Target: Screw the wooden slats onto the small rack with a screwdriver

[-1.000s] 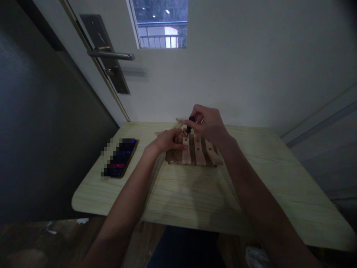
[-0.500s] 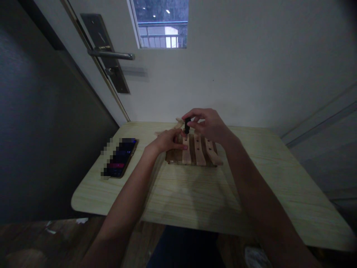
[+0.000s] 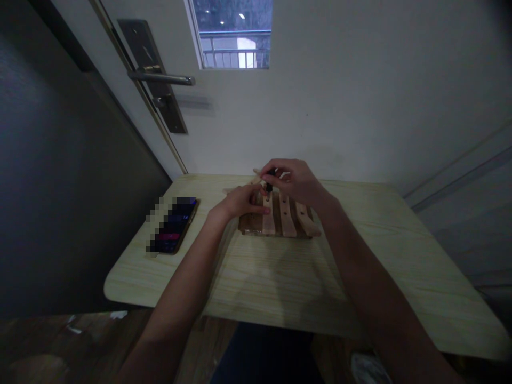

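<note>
A: Look at the right hand [image 3: 295, 176]: fingers closed around a small black screwdriver [image 3: 269, 187], held close to upright over the leftmost wooden strip [image 3: 268, 225]!

B: And the left hand [image 3: 241, 201] is right there with it, thumb on that strip, index finger curled beside the tool's lower end. Pinching or just pressing? I can't tell from here.

A: The strip lies on the brown board [image 3: 249, 222], in the middle of the bench [image 3: 264, 282], with the middle strip [image 3: 287, 226] and the right-hand strip [image 3: 308, 224] alongside. How would you rate it for handling?

B: Light, I'd say, and stiff; bare wood, so decent grip for the thumb. The board's front edge has a shine, so that could be the slippery part.

A: Fragile?

B: Not very, though I'd go easy around those dark holes; thin wood could split there. Best hold is flat along the strip's sides, below the hole, clear of the tip.

A: And the screwdriver?

B: Slim and light by the look of it; fingertips high on the handle suit it. Whether the tip is seated, that's too small to make out.

A: Behind the left hand there's a loose pale piece [image 3: 257, 181], partly hidden, and the phone [image 3: 173, 229] lies well apart to the left.
</note>
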Tool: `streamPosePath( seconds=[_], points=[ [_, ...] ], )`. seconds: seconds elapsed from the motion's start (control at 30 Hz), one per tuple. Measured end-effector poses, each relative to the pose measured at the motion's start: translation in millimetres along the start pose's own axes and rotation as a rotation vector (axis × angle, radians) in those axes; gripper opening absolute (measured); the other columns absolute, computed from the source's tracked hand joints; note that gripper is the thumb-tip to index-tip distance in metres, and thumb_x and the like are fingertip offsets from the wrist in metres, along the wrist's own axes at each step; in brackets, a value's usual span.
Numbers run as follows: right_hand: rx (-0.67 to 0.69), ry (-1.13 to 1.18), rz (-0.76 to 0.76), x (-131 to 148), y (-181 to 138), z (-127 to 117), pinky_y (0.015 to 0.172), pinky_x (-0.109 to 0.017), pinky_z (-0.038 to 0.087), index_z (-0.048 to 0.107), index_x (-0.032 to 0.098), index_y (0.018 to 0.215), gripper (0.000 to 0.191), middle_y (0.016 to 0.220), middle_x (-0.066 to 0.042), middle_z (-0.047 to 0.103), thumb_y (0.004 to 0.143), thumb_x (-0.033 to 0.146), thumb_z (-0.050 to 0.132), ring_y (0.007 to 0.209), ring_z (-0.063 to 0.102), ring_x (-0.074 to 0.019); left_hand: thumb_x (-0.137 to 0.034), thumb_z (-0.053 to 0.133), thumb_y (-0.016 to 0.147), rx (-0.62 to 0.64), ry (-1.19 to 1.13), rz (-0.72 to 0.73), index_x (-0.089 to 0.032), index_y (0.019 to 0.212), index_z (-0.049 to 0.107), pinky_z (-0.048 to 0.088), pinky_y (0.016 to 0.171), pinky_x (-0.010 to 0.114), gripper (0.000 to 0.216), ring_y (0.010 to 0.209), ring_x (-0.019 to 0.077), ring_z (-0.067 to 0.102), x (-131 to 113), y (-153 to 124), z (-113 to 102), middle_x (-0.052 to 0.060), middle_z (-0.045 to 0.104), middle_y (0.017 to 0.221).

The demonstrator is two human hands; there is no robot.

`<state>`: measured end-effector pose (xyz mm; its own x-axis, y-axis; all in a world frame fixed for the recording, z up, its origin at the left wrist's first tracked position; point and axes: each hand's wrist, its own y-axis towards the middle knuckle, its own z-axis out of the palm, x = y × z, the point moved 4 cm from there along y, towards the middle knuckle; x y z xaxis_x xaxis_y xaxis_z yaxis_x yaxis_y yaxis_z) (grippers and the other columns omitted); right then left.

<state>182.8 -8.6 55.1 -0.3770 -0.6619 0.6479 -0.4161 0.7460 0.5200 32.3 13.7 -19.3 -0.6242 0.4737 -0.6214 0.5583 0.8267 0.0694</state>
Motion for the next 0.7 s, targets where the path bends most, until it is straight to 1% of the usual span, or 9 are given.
streamPosePath(
  seconds=[0.13, 0.2, 0.27, 0.37, 0.4, 0.5, 0.57, 0.63, 0.7],
  points=[
    [0.039, 0.004, 0.014, -0.8, -1.3, -2.7, 0.070, -0.027, 0.050, 0.072, 0.019, 0.096, 0.020, 0.102, -0.005, 0.074, 0.087, 0.026, 0.056, 0.088, 0.066, -0.0155, -0.042, 0.080, 0.070, -0.011, -0.006, 0.007, -0.017, 0.106, 0.064, 0.030, 0.057, 0.025, 0.046, 0.056, 0.0115, 0.043, 0.6, 0.2, 0.2, -0.007, 0.046, 0.059],
    [0.049, -0.015, 0.007, -0.4, -1.9, -4.7, 0.073, -0.028, 0.050, 0.072, 0.019, 0.101, 0.024, 0.107, -0.006, 0.074, 0.088, 0.024, 0.053, 0.091, 0.066, -0.0161, -0.041, 0.081, 0.070, -0.012, -0.013, -0.004, -0.017, 0.105, 0.064, 0.031, 0.058, 0.025, 0.046, 0.057, 0.0117, 0.045, -0.1, 0.0, -0.1, -0.006, 0.047, 0.060],
    [0.038, -0.039, -0.003, 0.2, -1.7, -6.9, 0.073, -0.028, 0.049, 0.073, 0.019, 0.100, 0.022, 0.103, -0.006, 0.075, 0.087, 0.023, 0.055, 0.088, 0.066, -0.0157, -0.042, 0.081, 0.070, -0.009, -0.009, -0.017, -0.017, 0.105, 0.065, 0.031, 0.058, 0.025, 0.046, 0.058, 0.0120, 0.046, -0.8, -0.4, -0.4, -0.006, 0.048, 0.061],
    [-0.042, -0.103, 0.030, -0.3, -0.8, -9.4, 0.064, -0.026, 0.045, 0.072, 0.017, 0.085, 0.010, 0.079, -0.002, 0.073, 0.079, 0.026, 0.070, 0.068, 0.061, -0.0127, -0.044, 0.081, 0.070, -0.010, 0.006, -0.022, -0.018, 0.106, 0.065, 0.030, 0.057, 0.025, 0.047, 0.057, 0.0123, 0.045, -0.8, -0.5, -0.6, -0.006, 0.046, 0.059],
    [-0.084, -0.132, 0.049, -0.6, -0.8, -9.6, 0.061, -0.025, 0.042, 0.070, 0.017, 0.078, 0.012, 0.070, 0.000, 0.069, 0.076, 0.028, 0.075, 0.062, 0.057, -0.0113, -0.044, 0.081, 0.070, -0.010, 0.009, -0.020, -0.018, 0.107, 0.065, 0.030, 0.057, 0.025, 0.048, 0.057, 0.0123, 0.045, -0.5, -0.4, -0.5, -0.006, 0.046, 0.058],
    [-0.206, -0.211, 0.065, -0.6, -1.9, -7.6, 0.054, -0.025, 0.034, 0.057, 0.018, 0.063, 0.031, 0.056, 0.005, 0.055, 0.069, 0.035, 0.082, 0.053, 0.046, -0.0086, -0.043, 0.081, 0.069, -0.013, 0.008, -0.010, -0.018, 0.107, 0.065, 0.030, 0.057, 0.025, 0.048, 0.057, 0.0119, 0.044, 0.7, 0.2, -0.2, -0.007, 0.044, 0.059],
    [-0.243, -0.225, 0.048, -0.5, -2.6, -5.0, 0.054, -0.025, 0.033, 0.053, 0.019, 0.063, 0.035, 0.057, 0.005, 0.053, 0.070, 0.038, 0.081, 0.053, 0.043, -0.0083, -0.042, 0.081, 0.069, -0.012, -0.003, -0.007, -0.018, 0.106, 0.065, 0.031, 0.057, 0.024, 0.047, 0.057, 0.0115, 0.043, 1.0, 0.4, -0.1, -0.007, 0.044, 0.060],
    [-0.224, -0.182, 0.028, -0.8, -2.6, -3.0, 0.056, -0.025, 0.036, 0.058, 0.018, 0.071, 0.028, 0.066, 0.003, 0.059, 0.074, 0.037, 0.078, 0.056, 0.047, -0.0090, -0.042, 0.081, 0.069, -0.011, -0.017, -0.005, -0.018, 0.105, 0.065, 0.031, 0.057, 0.024, 0.047, 0.057, 0.0114, 0.043, 0.6, 0.2, -0.3, -0.007, 0.045, 0.060],
    [-0.168, -0.110, 0.016, -1.1, -1.9, -2.7, 0.059, -0.025, 0.040, 0.064, 0.018, 0.085, 0.018, 0.080, 0.000, 0.067, 0.078, 0.032, 0.074, 0.064, 0.054, -0.0107, -0.044, 0.081, 0.069, -0.008, -0.025, -0.004, -0.018, 0.105, 0.065, 0.032, 0.057, 0.024, 0.047, 0.058, 0.0115, 0.044, -0.2, -0.3, -0.6, -0.006, 0.045, 0.061]
  ],
)
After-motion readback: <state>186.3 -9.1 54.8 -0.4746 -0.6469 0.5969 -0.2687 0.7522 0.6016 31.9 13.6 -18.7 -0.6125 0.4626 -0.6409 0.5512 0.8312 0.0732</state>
